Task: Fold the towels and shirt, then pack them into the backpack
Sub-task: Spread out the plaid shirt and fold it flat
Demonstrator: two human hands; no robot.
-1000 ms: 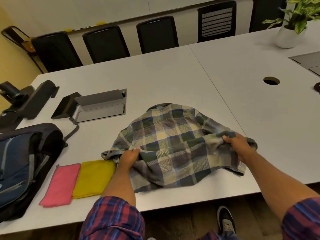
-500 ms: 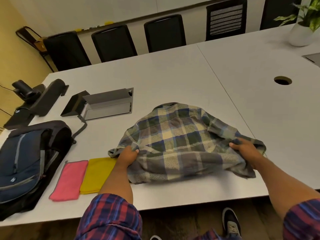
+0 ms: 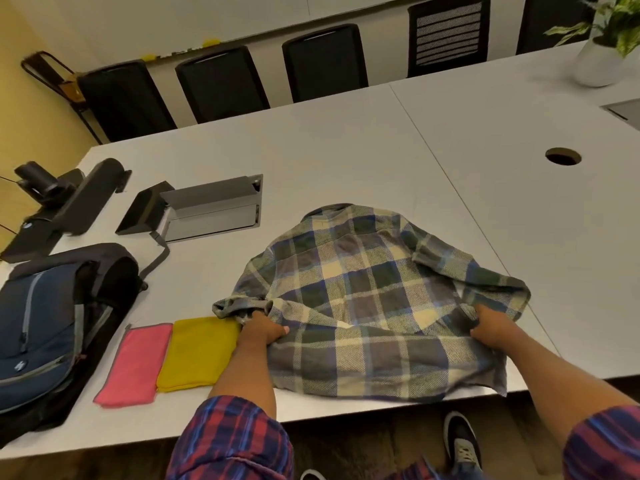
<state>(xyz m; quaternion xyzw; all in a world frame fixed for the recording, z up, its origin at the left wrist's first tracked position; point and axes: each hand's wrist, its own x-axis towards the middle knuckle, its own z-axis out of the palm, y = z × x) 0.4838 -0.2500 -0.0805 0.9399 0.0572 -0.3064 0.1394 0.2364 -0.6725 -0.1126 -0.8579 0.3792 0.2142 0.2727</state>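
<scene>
A green, blue and cream plaid shirt (image 3: 360, 289) lies spread on the grey table (image 3: 346, 150), collar away from me. My left hand (image 3: 261, 329) grips the shirt's left side by the bunched sleeve. My right hand (image 3: 491, 329) grips the right side, fingers curled into the cloth. A folded yellow towel (image 3: 197, 353) and a folded pink towel (image 3: 136, 365) lie side by side left of the shirt. Further left, a dark blue backpack (image 3: 45, 327) lies on its back.
An open grey cable box (image 3: 211, 209) and a black camera device (image 3: 62, 199) sit behind the backpack. A cable hole (image 3: 562, 156) and a potted plant (image 3: 599, 60) are at the right. Black chairs (image 3: 221, 84) line the far side. The table's near edge is close.
Both hands, still holding the shirt, have drawn its lower part toward me and down onto the table. The hem now reaches the near edge.
</scene>
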